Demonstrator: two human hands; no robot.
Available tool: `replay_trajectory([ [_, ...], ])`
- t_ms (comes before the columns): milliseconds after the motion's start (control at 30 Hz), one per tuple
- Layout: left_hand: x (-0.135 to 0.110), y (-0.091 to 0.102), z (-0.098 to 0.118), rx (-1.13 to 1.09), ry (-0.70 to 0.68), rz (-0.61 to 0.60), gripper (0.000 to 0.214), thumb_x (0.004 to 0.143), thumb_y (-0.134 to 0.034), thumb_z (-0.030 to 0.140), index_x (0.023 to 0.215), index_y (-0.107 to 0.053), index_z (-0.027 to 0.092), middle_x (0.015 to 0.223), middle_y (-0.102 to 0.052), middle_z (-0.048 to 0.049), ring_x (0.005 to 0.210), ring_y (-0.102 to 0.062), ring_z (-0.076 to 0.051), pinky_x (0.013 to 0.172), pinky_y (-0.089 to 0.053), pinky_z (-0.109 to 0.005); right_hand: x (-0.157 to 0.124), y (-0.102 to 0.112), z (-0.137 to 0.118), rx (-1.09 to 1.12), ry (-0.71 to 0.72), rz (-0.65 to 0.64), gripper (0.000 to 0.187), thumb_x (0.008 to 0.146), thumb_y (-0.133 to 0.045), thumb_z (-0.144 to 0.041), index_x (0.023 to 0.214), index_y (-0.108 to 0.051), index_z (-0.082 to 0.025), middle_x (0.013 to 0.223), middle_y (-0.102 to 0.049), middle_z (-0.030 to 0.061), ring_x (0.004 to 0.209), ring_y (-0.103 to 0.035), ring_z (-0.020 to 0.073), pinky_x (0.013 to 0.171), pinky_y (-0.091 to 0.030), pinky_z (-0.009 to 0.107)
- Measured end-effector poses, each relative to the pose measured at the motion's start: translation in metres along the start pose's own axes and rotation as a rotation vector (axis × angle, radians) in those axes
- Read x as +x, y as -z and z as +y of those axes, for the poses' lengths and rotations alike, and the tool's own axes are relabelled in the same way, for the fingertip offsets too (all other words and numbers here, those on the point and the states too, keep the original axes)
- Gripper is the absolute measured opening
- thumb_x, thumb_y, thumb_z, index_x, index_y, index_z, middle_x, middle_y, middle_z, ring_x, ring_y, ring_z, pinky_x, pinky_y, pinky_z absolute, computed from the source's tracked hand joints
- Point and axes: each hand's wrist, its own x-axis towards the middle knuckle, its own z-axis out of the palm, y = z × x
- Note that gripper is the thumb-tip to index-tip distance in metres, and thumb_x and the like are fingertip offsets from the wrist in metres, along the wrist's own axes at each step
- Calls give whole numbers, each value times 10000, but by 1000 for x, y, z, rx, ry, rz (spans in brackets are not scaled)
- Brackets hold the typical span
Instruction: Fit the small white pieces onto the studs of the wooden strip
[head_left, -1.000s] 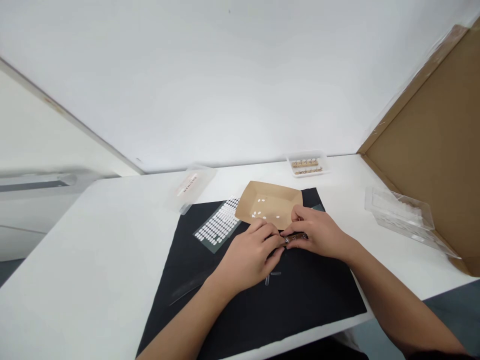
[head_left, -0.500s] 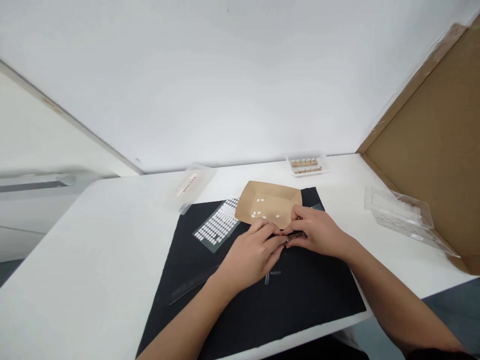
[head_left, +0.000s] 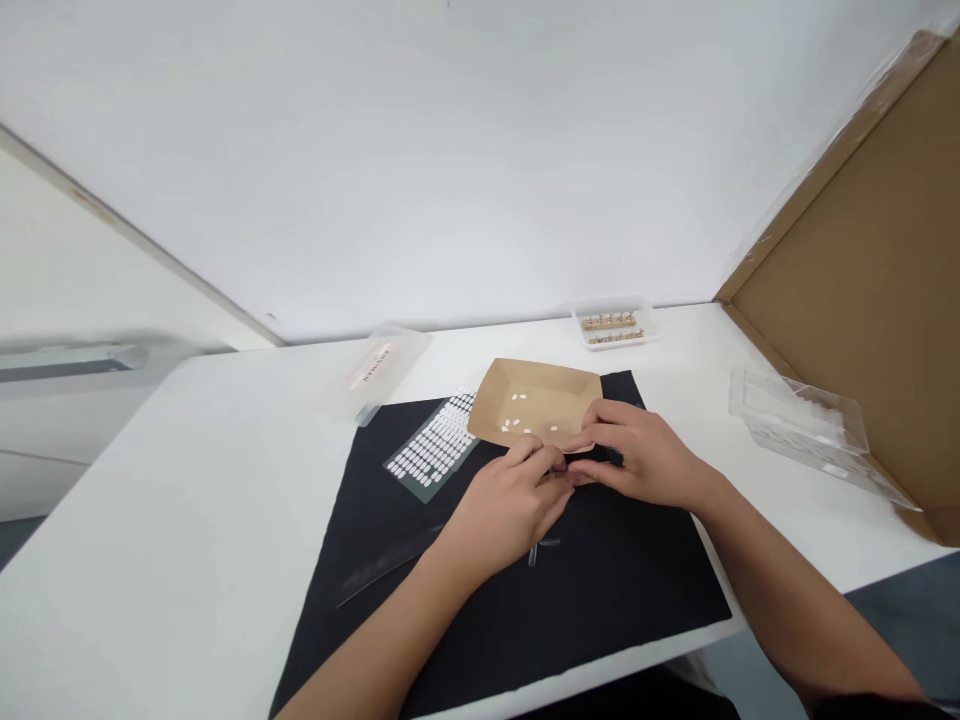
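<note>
My left hand point(head_left: 504, 505) and my right hand point(head_left: 639, 455) meet fingertip to fingertip over a black mat point(head_left: 525, 590), just in front of a brown paper tray point(head_left: 537, 405) that holds several small white pieces. Both hands are pinched on a small dark object point(head_left: 566, 474) between them; it is too small and too covered to name. A sheet of white oval stickers point(head_left: 435, 450) lies on the mat left of the tray. A thin clear strip point(head_left: 541, 548) lies on the mat below my left hand.
A clear lidded box point(head_left: 381, 370) lies at the back left of the white table point(head_left: 187, 480). A small clear tray of brownish parts point(head_left: 611, 327) sits at the back. A clear plastic container point(head_left: 806, 425) and a cardboard panel point(head_left: 870, 290) stand at the right.
My right hand has lifted slightly and shifted toward the paper tray's near edge, its fingers now more arched. My left hand stays pinched in nearly the same place.
</note>
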Motion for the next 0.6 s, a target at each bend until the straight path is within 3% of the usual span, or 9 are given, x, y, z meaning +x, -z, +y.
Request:
replay_trajectory([
  [133, 2, 0, 2, 3, 23, 34, 156, 1052, -609, 213, 1033, -762, 190, 1047, -688, -80, 921, -601, -218, 796, -559, -349, 0, 4, -4, -7, 9, 33, 103, 1039, -681, -300, 1035, -767, -244, 977, -660, 41, 890, -635, 187, 750, -498, 299],
  [333, 3, 1, 1, 32, -9, 2, 133, 1025, -627, 200, 968, -744, 171, 984, -670, -83, 899, -597, -236, 761, -557, -366, -2, 4, -9, 39, 65, 19, 106, 1044, -666, -310, 1041, -756, -253, 930, -665, 28, 826, -624, 169, 722, -481, 284],
  [433, 1, 3, -1, -18, -30, 5, 140, 1015, -636, 212, 1096, -746, 182, 1060, -688, -91, 936, -614, -244, 783, -568, -370, -2, 6, -10, 70, 77, 32, 100, 1033, -662, -282, 1010, -749, -237, 874, -667, 22, 785, -616, 161, 683, -464, 273],
  [600, -4, 10, -10, -107, 2, 110, 184, 993, -595, 124, 1109, -724, 187, 1125, -696, -99, 958, -632, -227, 798, -558, -347, -2, 8, -13, 111, 111, -27, 134, 972, -649, -175, 1004, -768, -229, 820, -676, -1, 724, -614, 135, 656, -446, 249],
])
